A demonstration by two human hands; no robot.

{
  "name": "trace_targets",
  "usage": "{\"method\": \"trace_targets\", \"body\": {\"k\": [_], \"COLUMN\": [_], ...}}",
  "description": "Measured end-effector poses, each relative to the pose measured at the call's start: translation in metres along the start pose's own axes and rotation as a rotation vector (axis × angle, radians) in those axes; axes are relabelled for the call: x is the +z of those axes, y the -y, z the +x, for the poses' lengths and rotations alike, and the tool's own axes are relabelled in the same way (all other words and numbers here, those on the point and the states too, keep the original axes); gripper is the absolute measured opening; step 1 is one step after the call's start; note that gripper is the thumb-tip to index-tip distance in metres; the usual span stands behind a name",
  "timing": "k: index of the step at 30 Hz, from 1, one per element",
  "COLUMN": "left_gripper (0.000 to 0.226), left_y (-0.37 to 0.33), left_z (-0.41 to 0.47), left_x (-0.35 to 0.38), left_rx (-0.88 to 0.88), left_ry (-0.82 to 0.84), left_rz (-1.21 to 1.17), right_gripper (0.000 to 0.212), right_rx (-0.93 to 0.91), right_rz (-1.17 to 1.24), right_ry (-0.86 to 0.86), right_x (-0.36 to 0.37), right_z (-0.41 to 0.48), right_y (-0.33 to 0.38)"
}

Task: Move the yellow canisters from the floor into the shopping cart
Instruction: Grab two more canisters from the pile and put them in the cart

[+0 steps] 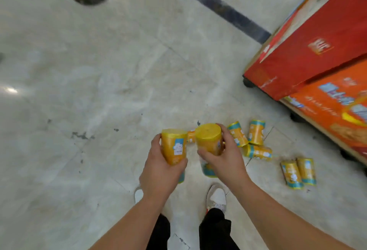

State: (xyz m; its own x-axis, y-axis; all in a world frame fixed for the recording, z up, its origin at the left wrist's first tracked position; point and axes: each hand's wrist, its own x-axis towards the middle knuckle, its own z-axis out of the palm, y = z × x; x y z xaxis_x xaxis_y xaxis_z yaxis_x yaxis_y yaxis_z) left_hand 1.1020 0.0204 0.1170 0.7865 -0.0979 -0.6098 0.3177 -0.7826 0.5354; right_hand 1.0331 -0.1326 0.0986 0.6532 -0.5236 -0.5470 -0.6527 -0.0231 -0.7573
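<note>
Left hand: your left hand (158,166) is clamped round the middle of the left can (174,146), thumb on the near side.
Right hand: your right hand (224,160) is wrapped round the right can (208,140), fingers curled over its far side.
Held cans: both are lifted clear of the floor (99,91) at 6 o'clock in the view, yellow tops tipped towards you, close together; whether they touch, you cannot tell.
Arms: both bare forearms reach forward from the bottom edge and converge above your shoes (217,198).
Loose cans: more loose cans (256,132) lie on their sides at 3 o'clock of your right hand, with two side by side at 4 o'clock.
Cart: the cart is not in view.
Boxes: red and orange boxes (307,51) stand at 2 o'clock.
Handling: the cans look light and stiff, with smooth labels that may slip. A grip round the mid-body, one can per hand, should hold.
</note>
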Motion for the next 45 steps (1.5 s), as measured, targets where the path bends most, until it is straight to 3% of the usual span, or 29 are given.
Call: {"method": "trace_targets", "body": {"k": [9, 14, 19, 30, 35, 45], "left_gripper": [0.088, 0.09, 0.088, 0.079, 0.078, 0.074], "left_y": [-0.224, -0.288, -0.31, -0.232, -0.19, -0.12], "left_z": [-0.159, -0.235, -0.297, -0.449, -0.544, -0.749], "left_x": [-0.142, -0.175, -0.187, -0.139, -0.095, 0.086], "left_rx": [0.348, 0.457, 0.563, 0.758, 0.842, 0.929], "left_ry": [-0.053, -0.061, -0.059, 0.225, 0.346, 0.569], "left_rz": [-0.174, -0.248, -0.253, -0.217, -0.146, -0.023], "right_gripper": [0.072, 0.067, 0.061, 0.061, 0.058, 0.056], "right_rx": [-0.183, -0.27, -0.332, -0.231, -0.155, -0.025], "right_rz": [0.165, 0.197, 0.221, 0.317, 0.324, 0.404], "right_ry": [-0.117, -0.171, -0.238, -0.637, -0.725, -0.985], "right_x": [-0.178, -0.245, -0.286, -0.289, -0.304, -0.41], "right_z": [-0.128, -0.198, -0.267, -0.477, -0.58, -0.767], "right_y": [0.245, 0.31, 0.323, 0.211, 0.146, -0.053]}}
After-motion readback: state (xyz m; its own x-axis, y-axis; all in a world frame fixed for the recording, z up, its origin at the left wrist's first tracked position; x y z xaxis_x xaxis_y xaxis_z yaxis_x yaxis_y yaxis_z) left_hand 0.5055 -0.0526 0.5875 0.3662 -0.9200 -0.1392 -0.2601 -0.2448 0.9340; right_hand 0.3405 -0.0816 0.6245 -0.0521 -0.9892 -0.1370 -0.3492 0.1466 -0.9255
